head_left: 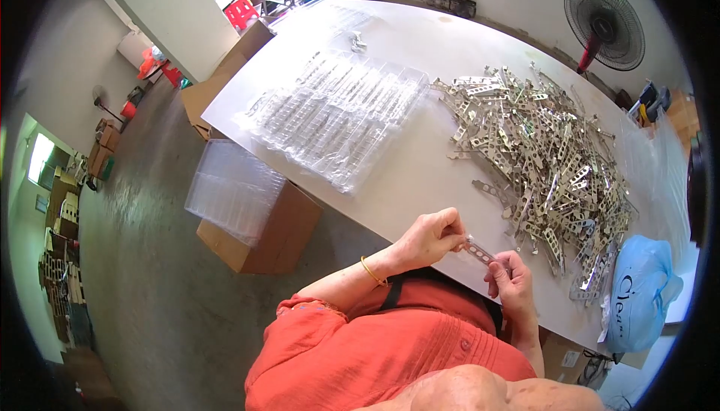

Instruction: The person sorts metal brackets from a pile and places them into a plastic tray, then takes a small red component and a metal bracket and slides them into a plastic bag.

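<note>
The metal bracket [478, 251], a slim perforated strip, sits at the near edge of the white table [420, 178], held between both hands just above the tabletop and close to the person's orange-clad chest. From the left of the view, a cardboard box [266, 240] stands on the concrete floor beside the table with a stack of clear plastic trays [234, 187] on top, apparently kept within arm's reach. On the table next to it lies a wide clear blister tray [337, 115] with long rows of narrow pockets, many of which seem to hold metal pieces already; its closeness to the hands suggests it is the place where pieces are laid.

The left hand [429, 237], with a gold bangle on the wrist, has its fingers curled together and pinches one end of the bracket between thumb and fingertips. The right hand [512, 280] is likewise closed, nipping the other end, so the strip spans the short gap between them, tilted slightly down toward the right.

Further right, a large loose pile of brackets [547, 156] spreads over the table, near the right hand. A blue plastic bag [637, 291] rests at the table's corner, and a standing fan [604, 17] is behind.
</note>
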Demonstrator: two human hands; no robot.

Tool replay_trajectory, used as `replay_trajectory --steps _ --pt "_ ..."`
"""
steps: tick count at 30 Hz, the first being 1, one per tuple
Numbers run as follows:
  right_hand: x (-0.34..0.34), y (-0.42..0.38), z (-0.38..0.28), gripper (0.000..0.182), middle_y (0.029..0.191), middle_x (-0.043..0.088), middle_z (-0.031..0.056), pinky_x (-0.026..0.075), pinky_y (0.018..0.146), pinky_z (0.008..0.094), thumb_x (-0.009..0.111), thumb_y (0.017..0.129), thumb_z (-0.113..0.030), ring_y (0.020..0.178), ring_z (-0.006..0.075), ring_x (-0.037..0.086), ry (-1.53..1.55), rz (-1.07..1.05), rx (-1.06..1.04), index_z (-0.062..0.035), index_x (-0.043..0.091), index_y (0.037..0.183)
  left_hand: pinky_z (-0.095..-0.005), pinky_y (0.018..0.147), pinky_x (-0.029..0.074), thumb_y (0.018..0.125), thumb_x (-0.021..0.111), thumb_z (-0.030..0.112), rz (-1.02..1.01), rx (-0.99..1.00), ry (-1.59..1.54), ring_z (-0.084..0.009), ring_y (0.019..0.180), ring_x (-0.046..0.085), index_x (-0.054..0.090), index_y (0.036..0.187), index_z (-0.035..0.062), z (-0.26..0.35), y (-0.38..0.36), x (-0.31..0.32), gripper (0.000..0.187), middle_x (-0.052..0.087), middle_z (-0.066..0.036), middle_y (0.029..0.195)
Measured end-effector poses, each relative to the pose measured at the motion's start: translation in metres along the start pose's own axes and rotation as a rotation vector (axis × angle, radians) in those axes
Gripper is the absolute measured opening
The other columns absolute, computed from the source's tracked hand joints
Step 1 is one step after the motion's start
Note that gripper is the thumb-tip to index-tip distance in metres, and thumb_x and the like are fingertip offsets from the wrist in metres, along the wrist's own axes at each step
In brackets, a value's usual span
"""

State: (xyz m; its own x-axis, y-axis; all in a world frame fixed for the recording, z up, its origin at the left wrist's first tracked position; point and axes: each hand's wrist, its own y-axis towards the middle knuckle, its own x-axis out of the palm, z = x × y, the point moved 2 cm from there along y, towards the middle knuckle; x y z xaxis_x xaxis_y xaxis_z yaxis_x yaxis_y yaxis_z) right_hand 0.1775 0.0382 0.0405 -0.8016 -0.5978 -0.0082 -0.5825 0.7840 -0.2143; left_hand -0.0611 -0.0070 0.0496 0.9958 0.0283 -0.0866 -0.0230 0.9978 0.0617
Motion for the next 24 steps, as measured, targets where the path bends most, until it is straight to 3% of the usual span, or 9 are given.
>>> replay_trajectory --steps 4,6,7,9,10,12,19,22,24 --pt "0.001 0.008 -0.011 0.013 0.071 0.063 0.0052 0.044 0.05 0.0283 0.063 0.099 -0.017 0.055 0.0115 0.056 -0.35 0.122 -0.184 -0.005 0.06 0.098 -0.0314 0.074 0.054 0.084 0.069 -0.003 0.162 0.188 0.35 -0.0203 0.079 0.066 0.061 0.095 -0.0008 0.01 0.0 -0.007 0.013 0.066 -0.01 0.085" --pt "0.004 0.012 -0.02 0.01 0.073 0.063 0.0104 0.047 0.055 0.0335 0.065 0.095 -0.012 0.058 0.0226 0.06 -0.673 0.207 -0.436 -0.0041 0.061 0.096 -0.0392 0.083 0.052 0.08 0.071 0.0 0.44 0.541 0.848 -0.0277 0.092 0.066 0.064 0.096 0.0012 0.019 0.003 -0.004 0.018 0.066 -0.01 0.094" --pt "0.007 0.013 -0.024 0.01 0.073 0.063 0.0104 0.047 0.055 0.0335 0.065 0.095 -0.012 0.058 0.0226 0.06 -0.672 0.207 -0.438 -0.0041 0.061 0.096 -0.0392 0.083 0.052 0.08 0.071 0.0 0.44 0.542 0.85 -0.0277 0.092 0.066 0.064 0.096 0.0012 0.021 0.003 -0.001 0.018 0.066 -0.01 0.094" --pt "0.015 0.013 -0.034 0.009 0.077 0.062 0.0143 0.049 0.058 0.0387 0.066 0.091 -0.008 0.065 0.034 0.061 -0.76 0.159 -0.59 -0.0042 0.061 0.096 -0.0423 0.091 0.048 0.08 0.069 0.006 0.266 0.615 0.85 -0.0278 0.099 0.062 0.065 0.095 0.004 0.024 0.0 0.012 0.016 0.066 -0.008 0.098" --pt "0.015 0.014 -0.035 0.009 0.077 0.062 0.0143 0.049 0.058 0.0387 0.066 0.091 -0.008 0.065 0.034 0.061 -0.759 0.157 -0.589 -0.0042 0.061 0.096 -0.0423 0.091 0.048 0.08 0.069 0.006 0.265 0.613 0.85 -0.0278 0.099 0.062 0.065 0.095 0.004 0.022 -0.001 0.016 0.016 0.066 -0.008 0.098" --pt "0.017 0.014 -0.034 0.008 0.079 0.062 0.0137 0.049 0.058 0.0415 0.066 0.09 -0.007 0.067 0.0361 0.061 -0.842 0.092 -0.679 -0.0054 0.061 0.096 -0.0396 0.092 0.046 0.082 0.064 0.011 -0.021 0.594 0.89 -0.025 0.097 0.061 0.065 0.095 0.0055 0.013 -0.002 0.025 0.014 0.064 -0.007 0.095" --pt "0.017 0.014 -0.032 0.01 0.077 0.059 0.0128 0.048 0.057 0.0435 0.066 0.09 -0.008 0.067 0.0345 0.061 -0.842 0.037 -0.724 -0.006 0.06 0.098 -0.0376 0.087 0.046 0.082 0.061 0.012 -0.202 0.528 1.023 -0.023 0.089 0.061 0.064 0.092 0.0058 0.016 -0.003 0.025 0.013 0.063 -0.007 0.088" --pt "0.019 0.017 -0.032 0.013 0.08 0.061 0.0131 0.049 0.059 0.0409 0.068 0.089 -0.009 0.069 0.0342 0.062 -0.832 0.001 -0.721 -0.0059 0.06 0.099 -0.0372 0.085 0.046 0.08 0.061 0.012 -0.209 0.512 0.991 -0.0227 0.085 0.061 0.064 0.089 0.0066 0.016 -0.001 0.021 0.011 0.063 -0.006 0.084" --pt "0.016 0.018 -0.034 0.023 0.085 0.065 0.0125 0.051 0.062 0.036 0.069 0.089 -0.01 0.071 0.0299 0.064 -0.72 0.029 -0.647 -0.0057 0.06 0.11 -0.0373 0.084 0.047 0.079 0.062 0.011 -0.156 0.527 0.976 -0.023 0.084 0.061 0.065 0.088 0.007 0.023 0.0 0.013 0.01 0.063 -0.006 0.082"
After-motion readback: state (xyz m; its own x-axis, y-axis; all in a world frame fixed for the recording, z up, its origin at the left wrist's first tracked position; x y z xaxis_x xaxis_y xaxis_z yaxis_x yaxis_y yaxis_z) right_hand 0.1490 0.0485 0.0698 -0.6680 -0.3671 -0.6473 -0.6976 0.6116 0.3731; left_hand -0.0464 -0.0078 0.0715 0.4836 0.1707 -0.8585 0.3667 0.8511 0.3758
